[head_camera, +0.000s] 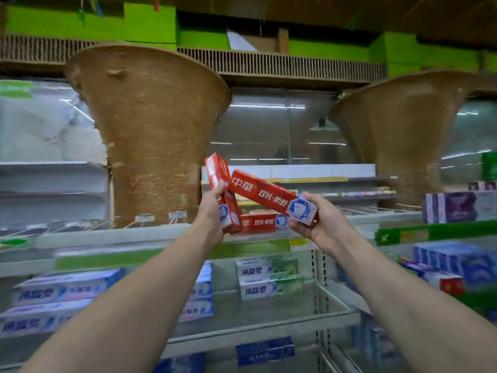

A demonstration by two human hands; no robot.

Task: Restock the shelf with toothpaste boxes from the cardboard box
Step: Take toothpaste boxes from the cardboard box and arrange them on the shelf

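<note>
While both hands reached toward the shelf [107, 234], each held one red toothpaste box, and a third, the lying box [259, 223], rested flat on the shelf. The left hand [211, 214], its fingers [220, 187] curled round the lower half of the upright box [222, 184], stood just left of the lying box. The right hand [322, 227], fingers [297, 225] wrapped round the low end of the tilted box [265, 196], stood just right of it. Above the lying box the two held boxes crossed and appeared to touch. Judged risks: the tilted box, gripped at one end only, could swing or slip if knocked by the other, and either could shove the lying box out of line or off the shelf edge. No cardboard box was in view.
</note>
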